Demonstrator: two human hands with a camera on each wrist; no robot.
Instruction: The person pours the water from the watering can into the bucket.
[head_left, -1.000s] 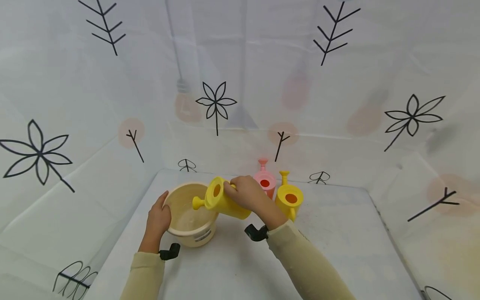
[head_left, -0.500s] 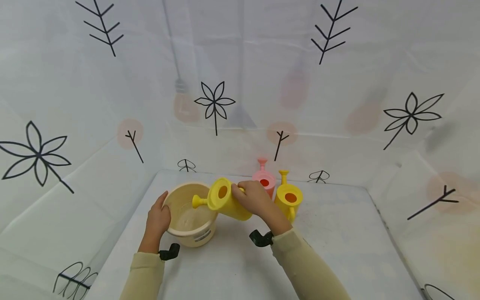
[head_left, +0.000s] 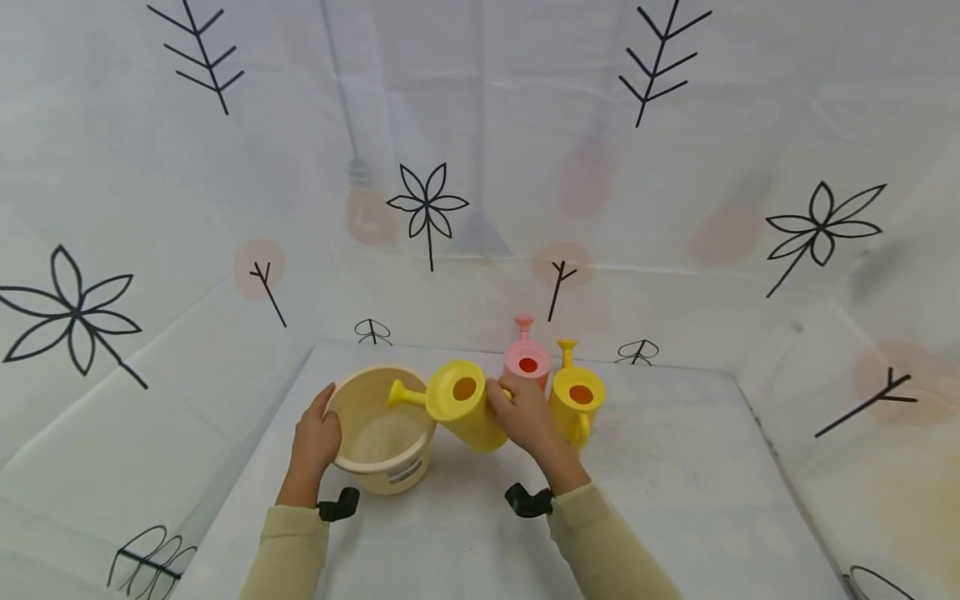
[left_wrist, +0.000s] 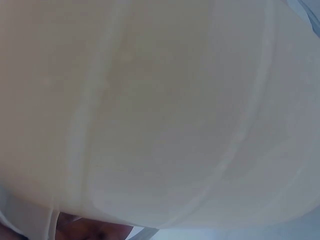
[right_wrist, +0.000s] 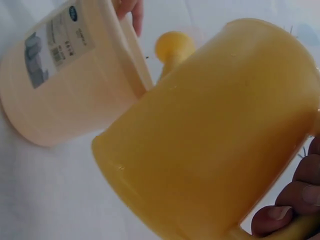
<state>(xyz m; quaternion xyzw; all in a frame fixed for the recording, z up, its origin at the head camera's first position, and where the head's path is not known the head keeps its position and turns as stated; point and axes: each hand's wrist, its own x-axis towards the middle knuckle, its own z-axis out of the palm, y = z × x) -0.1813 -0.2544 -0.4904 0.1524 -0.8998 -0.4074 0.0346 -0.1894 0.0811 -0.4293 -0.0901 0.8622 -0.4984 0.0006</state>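
My right hand (head_left: 525, 417) grips the handle of a yellow watering can (head_left: 471, 412), its fingers curled round it in the right wrist view. The can is held off the table, tilted left, its spout reaching over the rim of a cream plastic bucket (head_left: 384, 477). At the bucket's left side, my left hand (head_left: 317, 437) holds the rim, thumb on the near side. The bucket wall (left_wrist: 165, 110) fills the left wrist view. No stream shows at the spout, and the can's inside is too dark to read.
A pink watering can (head_left: 527, 360) and a second yellow watering can (head_left: 583, 392) stand on the white table (head_left: 675, 467) just beyond my right hand. Behind the table hangs a pale cloth wall (head_left: 480, 108) with plant drawings.
My right hand has drawn back to the right and slightly nearer, and the yellow watering can has become more upright. The left hand and bucket have stayed in place.
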